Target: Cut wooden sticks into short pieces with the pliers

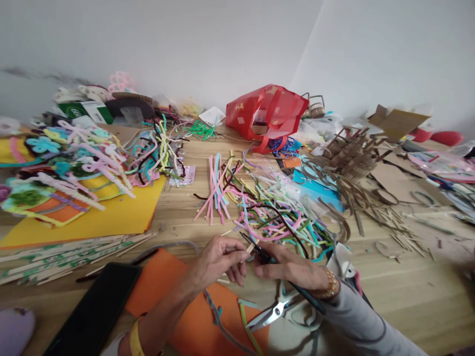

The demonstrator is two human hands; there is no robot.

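Both hands work close together, low in the view. The left hand [217, 262] reaches in from 7 o'clock, thumb and forefinger pinching a pale wooden sliver [249, 248] while the other fingers curl loosely below. The right hand [289, 269] comes from 4 o'clock, its fingers closed around a slim black tool [261, 253] whose tip lies at the sliver; the tool's exact kind is too hidden to tell. Holding both this near their working ends, with the wrists low, favours steady control.

Farthest left, at 10 o'clock, pipe-cleaner flowers [70, 168] lie on a yellow card sheet [111, 222]. Wooden sticks [55, 257] lie at 9 o'clock, with a black phone [92, 309] at 8 o'clock. An orange foam sheet [196, 301] lies beneath the left forearm. Straight ahead, at 12 o'clock, spreads a heap of loose pipe cleaners [274, 212], and a red bag [265, 111] stands beyond it. Steel scissors [274, 311] lie under the right forearm at 5 o'clock. Brown cardboard strips [352, 207] are scattered at 2 o'clock.
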